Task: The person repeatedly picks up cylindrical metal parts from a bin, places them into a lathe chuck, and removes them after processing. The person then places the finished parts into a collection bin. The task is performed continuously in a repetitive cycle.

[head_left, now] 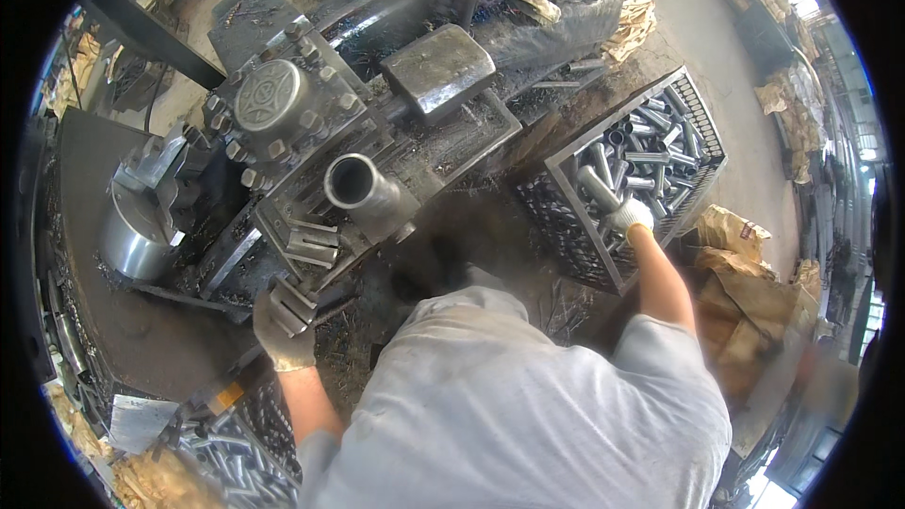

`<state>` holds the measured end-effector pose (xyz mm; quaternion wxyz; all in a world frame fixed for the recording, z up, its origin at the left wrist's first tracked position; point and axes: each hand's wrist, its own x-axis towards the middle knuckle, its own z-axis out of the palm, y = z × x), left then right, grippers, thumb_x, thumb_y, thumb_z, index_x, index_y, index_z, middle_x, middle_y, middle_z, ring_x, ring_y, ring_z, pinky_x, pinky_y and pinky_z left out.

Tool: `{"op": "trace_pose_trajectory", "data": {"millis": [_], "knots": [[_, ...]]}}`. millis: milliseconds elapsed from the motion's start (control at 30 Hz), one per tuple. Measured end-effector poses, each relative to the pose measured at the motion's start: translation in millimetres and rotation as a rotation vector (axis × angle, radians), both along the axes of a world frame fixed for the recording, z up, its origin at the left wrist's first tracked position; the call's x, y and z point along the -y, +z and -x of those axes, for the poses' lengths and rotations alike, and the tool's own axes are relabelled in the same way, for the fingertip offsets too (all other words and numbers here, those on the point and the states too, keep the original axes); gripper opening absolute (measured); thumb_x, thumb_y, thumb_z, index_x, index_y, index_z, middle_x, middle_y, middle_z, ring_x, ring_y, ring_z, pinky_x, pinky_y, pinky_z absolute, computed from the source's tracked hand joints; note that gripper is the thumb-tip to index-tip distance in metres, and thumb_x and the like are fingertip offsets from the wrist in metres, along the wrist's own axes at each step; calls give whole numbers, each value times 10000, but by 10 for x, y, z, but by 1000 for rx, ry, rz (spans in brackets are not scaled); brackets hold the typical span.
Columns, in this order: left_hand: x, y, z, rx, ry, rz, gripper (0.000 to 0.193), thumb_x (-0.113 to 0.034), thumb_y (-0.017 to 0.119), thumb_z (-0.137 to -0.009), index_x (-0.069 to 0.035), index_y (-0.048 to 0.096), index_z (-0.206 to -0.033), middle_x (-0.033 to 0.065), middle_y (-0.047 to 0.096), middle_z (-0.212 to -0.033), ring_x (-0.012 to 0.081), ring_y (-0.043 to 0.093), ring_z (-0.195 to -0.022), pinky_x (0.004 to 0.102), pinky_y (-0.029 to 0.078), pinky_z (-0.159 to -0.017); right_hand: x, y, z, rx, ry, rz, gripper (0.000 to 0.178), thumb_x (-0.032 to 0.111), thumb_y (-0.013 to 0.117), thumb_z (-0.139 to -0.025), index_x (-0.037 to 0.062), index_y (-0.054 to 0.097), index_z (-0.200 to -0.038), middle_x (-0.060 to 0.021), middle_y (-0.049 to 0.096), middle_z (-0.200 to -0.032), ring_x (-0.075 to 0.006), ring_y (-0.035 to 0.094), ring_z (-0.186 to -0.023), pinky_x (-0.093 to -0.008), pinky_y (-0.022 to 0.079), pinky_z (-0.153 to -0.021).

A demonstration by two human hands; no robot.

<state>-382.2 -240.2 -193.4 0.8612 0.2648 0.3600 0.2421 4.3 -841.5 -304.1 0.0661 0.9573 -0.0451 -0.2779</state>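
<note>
My left hand (281, 332), in a dark, soiled glove, is closed around a slotted metal piece (296, 307) beside the front edge of a lathe carriage. A similar slotted piece (313, 243) lies on the carriage just above it. Reaching out to the right, my right hand (632, 215) wears a whiter glove and is closed at the lower end of a metal tube (598, 189). Many short, shiny tubes (647, 156) lie jumbled around it in a black plastic crate (566, 236). The fingertips of the right hand are partly hidden.
The lathe's bolted tool post (269, 99) and an upright hollow cylinder (363, 187) stand ahead. At left is the lathe chuck (141, 231), with metal chips around it. More metal parts (231, 460) fill a container at lower left. Brown paper (745, 302) lies right of the crate.
</note>
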Motion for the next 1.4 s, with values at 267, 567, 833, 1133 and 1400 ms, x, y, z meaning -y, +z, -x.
{"op": "trace_pose_trajectory", "data": {"millis": [267,567,833,1133,1400], "knots": [[146,374,-73,-117,99,-93,358,-370,576,-1082,-53,691,-1202,102,757,-1059,288,733,-919,451,599,-833,-739,289,-798,228,248,-206,416,268,684,-924,94,745,-1296,-207,778,-1175,-375,754,-1108,-487,595,-945],[409,525,-113,110,-200,-6,485,-440,591,-1089,-30,624,-1345,134,743,-1089,277,753,-845,434,646,-759,-4317,2279,1014,-20,763,-1010,650,447,874,-784,79,700,-1290,-211,779,-1090,-370,775,-946,-437,621,-848],[148,497,-11,16,-82,106,493,-446,562,-1098,-44,621,-1377,160,757,-1089,291,755,-879,445,654,-812,-4813,1787,1955,99,1453,-1201,628,140,732,-838,108,607,-1453,-245,669,-1356,-441,656,-1266,-495,608,-958],[-540,299,283,250,147,-91,557,-576,554,-1064,-59,646,-1249,138,733,-1016,281,734,-858,456,629,-787,-5410,1876,1866,-454,585,-1323,532,308,820,-878,-25,703,-1277,-134,771,-963,-147,714,-819,-332,599,-756],[-563,1226,-359,2,143,-866,710,-500,502,-1111,9,395,-1595,190,602,-1487,324,593,-1344,441,433,-1170,-6041,2793,2034,-597,746,-1341,809,384,938,-700,6,628,-1346,-201,747,-1139,-294,735,-1039,-393,574,-947]]}}
